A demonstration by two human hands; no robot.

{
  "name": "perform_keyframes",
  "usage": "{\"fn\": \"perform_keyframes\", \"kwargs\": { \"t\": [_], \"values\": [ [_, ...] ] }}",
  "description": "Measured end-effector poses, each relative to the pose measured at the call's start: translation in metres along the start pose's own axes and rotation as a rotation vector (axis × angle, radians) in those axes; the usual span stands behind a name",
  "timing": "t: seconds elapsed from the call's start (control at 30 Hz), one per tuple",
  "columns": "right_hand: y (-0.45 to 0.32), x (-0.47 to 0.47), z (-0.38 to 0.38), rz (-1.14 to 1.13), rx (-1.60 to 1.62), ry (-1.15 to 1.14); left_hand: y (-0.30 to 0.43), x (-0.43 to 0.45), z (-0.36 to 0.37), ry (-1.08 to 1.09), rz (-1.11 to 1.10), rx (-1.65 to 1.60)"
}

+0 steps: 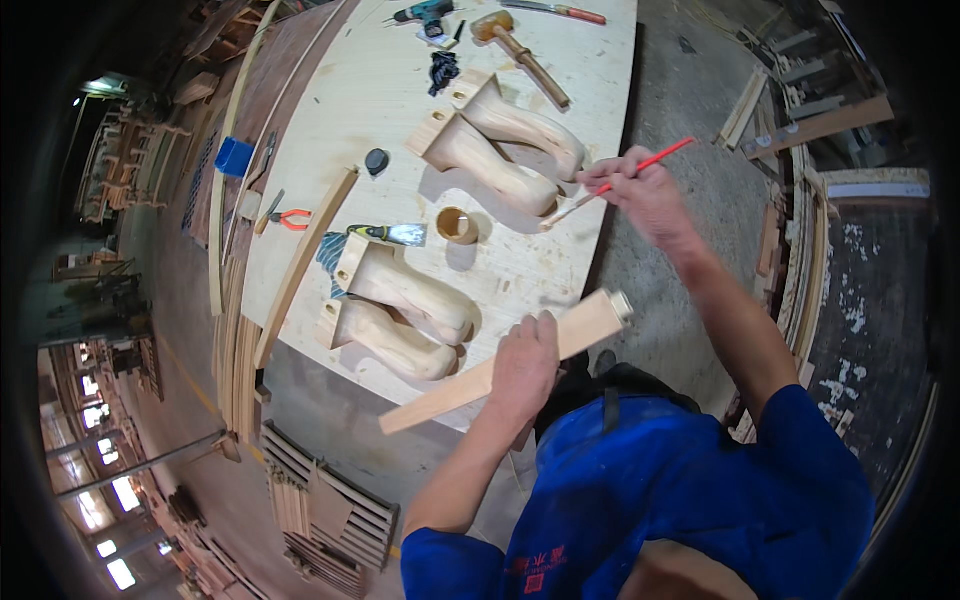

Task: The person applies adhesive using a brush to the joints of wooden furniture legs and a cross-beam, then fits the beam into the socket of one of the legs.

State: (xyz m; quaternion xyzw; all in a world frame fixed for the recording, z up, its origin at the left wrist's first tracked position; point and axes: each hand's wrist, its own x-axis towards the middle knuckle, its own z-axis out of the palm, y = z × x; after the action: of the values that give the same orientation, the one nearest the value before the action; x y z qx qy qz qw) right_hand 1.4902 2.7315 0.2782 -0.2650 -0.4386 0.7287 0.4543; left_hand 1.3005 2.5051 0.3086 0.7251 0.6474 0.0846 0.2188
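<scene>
My left hand (527,364) grips a tapered wooden furniture leg (592,324) around its middle, beyond the table's near edge. A round tenon (621,306) projects from the leg's wide end. In my right hand (636,191) is a slim brush with a red handle (667,154), its pale tip (553,222) low over the tabletop. A small round pot (457,226), brownish inside, stands left of that tip. Two carved, curved wooden legs (499,169) lie side by side beyond it. Another pair of carved legs (401,296) lies nearer, left of my left hand.
On the pale worktable (360,97) are a mallet (517,56), a cordless drill (427,15), a putty knife (390,234), orange-handled pliers (291,219) and a dark round lid (377,161). A long wooden strip (307,262) crosses its left edge. A slatted pallet (330,495) sits on the floor.
</scene>
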Motion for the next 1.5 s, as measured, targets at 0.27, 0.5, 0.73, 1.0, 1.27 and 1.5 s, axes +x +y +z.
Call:
{"fn": "perform_keyframes", "kwargs": {
  "t": [0.27, 0.5, 0.73, 1.0, 1.27, 1.5],
  "values": [
    [0.110, 0.084, 0.107, 0.004, -0.178, -0.233, -0.018, 0.005, -0.121, 0.311, -0.226, -0.247],
    [0.158, 0.097, 0.089, 0.128, -0.850, -0.161, -0.019, 0.015, -0.207, 0.489, -0.648, -0.289],
    [0.054, 0.073, 0.092, 0.448, -0.722, -0.646, 0.015, 0.051, -0.326, 0.761, -0.328, -0.155],
    [-0.073, 0.109, 0.178, 0.154, -0.215, -1.002, 0.091, 0.192, -0.422, 0.532, -0.277, 0.018],
    [-0.174, 0.200, 0.096, -0.728, -0.526, -0.444, 0.075, 0.261, -0.446, 1.175, 0.232, -0.781],
    [-0.164, 0.202, 0.065, -0.201, 0.057, -0.750, 0.006, 0.271, -0.369, 1.717, 0.201, -1.431]
  ]
}}
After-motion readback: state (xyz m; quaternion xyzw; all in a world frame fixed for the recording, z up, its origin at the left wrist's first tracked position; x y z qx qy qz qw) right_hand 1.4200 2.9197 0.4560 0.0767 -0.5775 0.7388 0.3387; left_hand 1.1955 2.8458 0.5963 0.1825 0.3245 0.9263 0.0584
